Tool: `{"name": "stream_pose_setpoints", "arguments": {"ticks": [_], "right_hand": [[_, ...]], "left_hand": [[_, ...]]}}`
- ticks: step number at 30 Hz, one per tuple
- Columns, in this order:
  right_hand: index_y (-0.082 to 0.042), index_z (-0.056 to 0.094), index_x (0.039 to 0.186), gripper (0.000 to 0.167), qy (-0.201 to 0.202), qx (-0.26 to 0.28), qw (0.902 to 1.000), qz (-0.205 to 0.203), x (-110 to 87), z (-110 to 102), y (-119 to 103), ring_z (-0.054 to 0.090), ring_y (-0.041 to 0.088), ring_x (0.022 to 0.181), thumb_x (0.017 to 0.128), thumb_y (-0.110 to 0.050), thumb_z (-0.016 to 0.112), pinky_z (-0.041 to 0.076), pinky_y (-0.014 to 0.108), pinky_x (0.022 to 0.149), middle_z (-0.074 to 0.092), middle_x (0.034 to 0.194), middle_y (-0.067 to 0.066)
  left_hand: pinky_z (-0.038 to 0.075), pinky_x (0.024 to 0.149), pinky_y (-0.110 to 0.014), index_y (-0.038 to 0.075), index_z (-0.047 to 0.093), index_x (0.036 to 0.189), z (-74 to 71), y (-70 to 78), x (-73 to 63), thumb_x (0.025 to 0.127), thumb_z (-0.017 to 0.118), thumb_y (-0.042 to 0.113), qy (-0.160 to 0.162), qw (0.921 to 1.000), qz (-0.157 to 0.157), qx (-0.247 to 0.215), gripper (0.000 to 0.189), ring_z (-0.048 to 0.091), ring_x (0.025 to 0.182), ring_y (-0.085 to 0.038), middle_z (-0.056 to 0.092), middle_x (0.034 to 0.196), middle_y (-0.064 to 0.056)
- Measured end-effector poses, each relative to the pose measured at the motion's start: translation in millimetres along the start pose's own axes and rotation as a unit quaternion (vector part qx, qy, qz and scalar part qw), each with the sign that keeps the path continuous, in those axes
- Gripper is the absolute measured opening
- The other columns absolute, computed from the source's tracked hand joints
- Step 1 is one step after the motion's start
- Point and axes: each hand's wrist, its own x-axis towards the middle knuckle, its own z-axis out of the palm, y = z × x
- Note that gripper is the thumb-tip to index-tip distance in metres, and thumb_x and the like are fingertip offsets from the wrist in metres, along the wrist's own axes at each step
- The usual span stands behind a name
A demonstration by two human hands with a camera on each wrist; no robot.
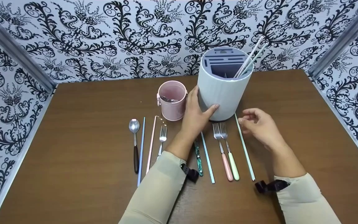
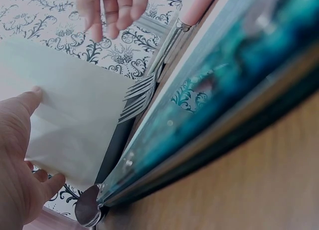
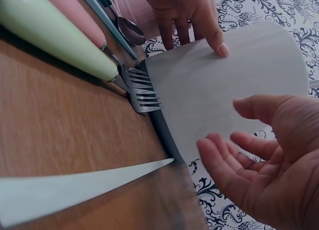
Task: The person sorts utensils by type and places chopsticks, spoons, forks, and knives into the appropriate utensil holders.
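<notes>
Near the back of the table stands a white knife block point(image 1: 224, 96) with a grey slotted top. My left hand point(image 1: 196, 113) grips its left side, thumb across the front and fingers around the edge. Two thin chopsticks point(image 1: 257, 45) lean out of its right opening. To the right of the block hovers my right hand point(image 1: 261, 126), fingers loosely bent and nothing in them. Beneath that hand lies a pale green chopstick point(image 1: 245, 151), its far end at the block's base. A pink-handled fork point(image 1: 225, 163) and a green-handled fork point(image 1: 233, 166) lie before the block.
A pink cup point(image 1: 172, 109) with metal pieces inside stands left of the block. Around my left forearm lie a teal-handled spoon point(image 1: 199, 158), a light blue chopstick point(image 1: 208, 161), another fork point(image 1: 162, 135), pink point(image 1: 151, 144) and blue chopsticks point(image 1: 141, 149), and a dark-handled spoon point(image 1: 134, 126). Patterned walls enclose the table.
</notes>
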Motion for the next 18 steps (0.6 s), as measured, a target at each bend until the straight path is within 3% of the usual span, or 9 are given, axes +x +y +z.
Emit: {"name": "stream_pose_setpoints", "arguments": {"ticks": [8, 18], "right_hand": [[0.006, 0.048, 0.144, 0.058, -0.047, -0.088, 0.994, 0.045, -0.4, 1.3, 4.5, 0.067, 0.024, 0.095, 0.1, -0.025, 0.069, 0.064, 0.031, 0.078, 0.058, 0.122, 0.022], [0.007, 0.053, 0.134, 0.053, -0.08, -0.166, 0.981, 0.062, -1.6, 4.9, 8.0, 0.064, 0.016, 0.07, 0.095, -0.023, 0.073, 0.059, 0.029, 0.065, 0.064, 0.099, 0.012]], "left_hand": [[0.029, 0.128, -0.037, 0.005, 0.031, 0.161, 0.6, -1.5, 0.0, 0.088, 0.083, 0.037, 0.003, 1.0, 0.005, -0.001, 0.095, 0.038, 0.152, -0.026, 0.04, 0.162, -0.014], [0.029, 0.129, -0.037, 0.005, 0.031, 0.161, 0.2, -1.2, 0.0, 0.088, 0.083, 0.038, 0.002, 1.0, -0.001, -0.002, 0.096, 0.038, 0.152, -0.026, 0.039, 0.163, -0.014]]}}
